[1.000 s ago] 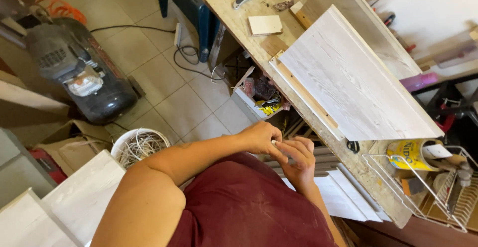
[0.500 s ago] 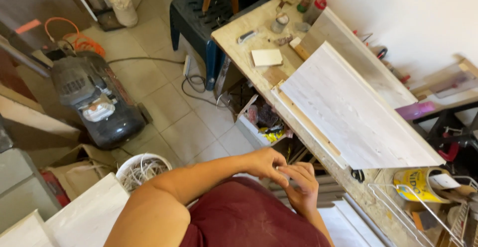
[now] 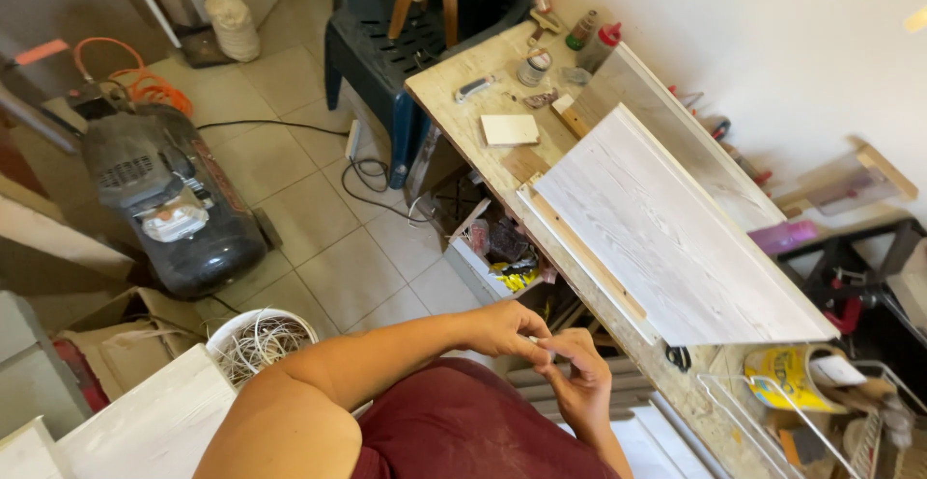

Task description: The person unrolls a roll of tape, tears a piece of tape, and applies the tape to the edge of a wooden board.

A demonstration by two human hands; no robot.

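Hands together by the workbench point(image 3: 483, 112), left hand point(image 3: 507, 329) and right hand point(image 3: 579, 382) fingers pinching something small, perhaps white.

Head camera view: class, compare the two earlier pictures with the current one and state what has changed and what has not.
The view has swung up and away, bringing the dark blue plastic chair and more of the bench's far end into sight. The left hand and right hand remain together in front of the maroon shirt, fingertips pinching something too small to identify. The white-washed wooden board on the workbench and the black air compressor have not moved.
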